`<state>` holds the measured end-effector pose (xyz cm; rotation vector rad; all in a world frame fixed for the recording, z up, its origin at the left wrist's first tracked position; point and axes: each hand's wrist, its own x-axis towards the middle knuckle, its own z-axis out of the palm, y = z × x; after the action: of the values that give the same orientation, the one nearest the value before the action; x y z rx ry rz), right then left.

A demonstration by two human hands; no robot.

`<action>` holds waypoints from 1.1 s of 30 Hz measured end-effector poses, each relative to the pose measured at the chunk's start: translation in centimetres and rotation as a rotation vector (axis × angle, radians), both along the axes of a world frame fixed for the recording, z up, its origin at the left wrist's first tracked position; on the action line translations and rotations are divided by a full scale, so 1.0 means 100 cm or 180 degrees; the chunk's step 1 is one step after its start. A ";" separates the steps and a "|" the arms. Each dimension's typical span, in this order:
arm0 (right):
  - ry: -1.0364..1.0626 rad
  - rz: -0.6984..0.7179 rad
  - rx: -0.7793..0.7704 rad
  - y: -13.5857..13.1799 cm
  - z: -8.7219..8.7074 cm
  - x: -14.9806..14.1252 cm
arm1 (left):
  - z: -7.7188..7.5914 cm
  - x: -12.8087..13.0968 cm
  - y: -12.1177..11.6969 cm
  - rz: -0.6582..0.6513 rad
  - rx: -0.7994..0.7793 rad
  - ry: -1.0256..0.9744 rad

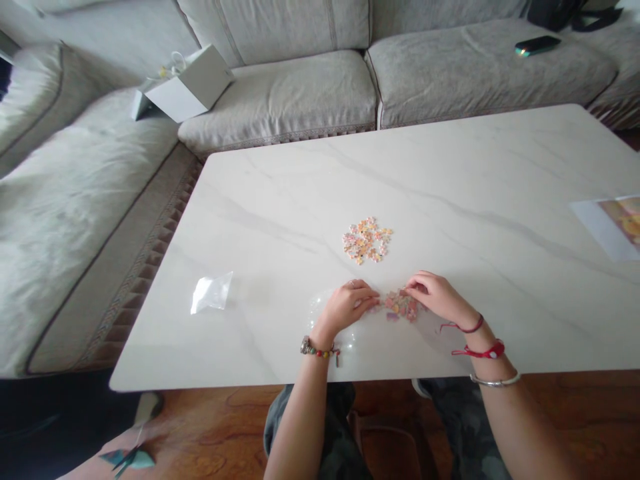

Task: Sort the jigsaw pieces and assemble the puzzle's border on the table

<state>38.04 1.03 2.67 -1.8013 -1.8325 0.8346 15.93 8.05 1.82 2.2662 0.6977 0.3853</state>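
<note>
Between my two hands, near the front edge of the table, lies a clear plastic bag [400, 305] with small pink and orange pieces in it, which look like jigsaw puzzle pieces. My left hand [350, 303] pinches the bag's left side between thumb and fingers. At its upper right, the fingers of my right hand [436, 293] are closed on the plastic. Just beyond the hands a loose pile of similar puzzle pieces [366, 241] is spread on the table. The bag's exact outline is hard to make out against the white surface.
The white marbled table [280, 200] spans the view. On its left lies a crumpled clear bag [212, 293]; at the right edge, a printed picture sheet [595, 230]. Behind stands a grey sofa [300, 93] with a white box [193, 87] and a phone [537, 45] on it.
</note>
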 end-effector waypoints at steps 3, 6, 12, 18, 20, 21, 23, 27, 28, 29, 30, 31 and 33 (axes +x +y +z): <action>-0.0250 -0.0101 0.0189 -0.001 -0.007 0.004 | -0.004 -0.002 0.003 0.0299 0.0099 -0.0027; -0.0340 -0.0193 0.0404 -0.001 -0.007 0.000 | -0.009 -0.009 0.004 0.0476 0.0180 -0.0010; -0.0148 0.0317 0.0679 -0.004 0.004 -0.029 | -0.008 -0.036 0.003 0.0997 0.0343 0.0075; -0.0694 0.0439 0.0695 -0.003 0.002 -0.056 | -0.003 -0.024 0.014 0.0537 0.0186 0.0528; -0.0787 0.0537 0.0634 0.001 -0.001 -0.059 | -0.002 -0.018 0.018 0.0367 0.0179 0.0634; -0.0802 0.0596 0.0595 0.004 -0.002 -0.060 | -0.001 -0.016 0.020 0.0336 0.0185 0.0649; -0.0761 0.0683 0.0528 0.010 -0.003 -0.060 | -0.001 -0.016 0.020 0.0358 0.0205 0.0631; -0.0470 0.0574 0.0492 0.024 -0.002 -0.046 | -0.002 -0.020 0.011 0.0406 0.0285 0.0573; -0.0386 0.0481 0.0492 0.027 -0.001 -0.040 | -0.002 -0.019 0.009 0.0378 0.0296 0.0540; -0.0319 0.0385 0.0478 0.029 -0.001 -0.033 | -0.002 -0.017 0.006 0.0357 0.0296 0.0491; -0.0279 0.0302 0.0455 0.030 -0.001 -0.025 | -0.001 -0.014 0.004 0.0351 0.0291 0.0433; -0.0257 0.0277 0.0402 0.029 -0.001 -0.018 | -0.001 -0.010 0.002 0.0364 0.0289 0.0375; -0.0239 0.0256 0.0281 0.027 -0.001 -0.006 | 0.001 -0.001 -0.001 0.0470 0.0339 0.0299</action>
<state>37.48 3.72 2.62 -1.7360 -1.9691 0.7117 15.79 7.96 1.96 2.3523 0.9160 0.3965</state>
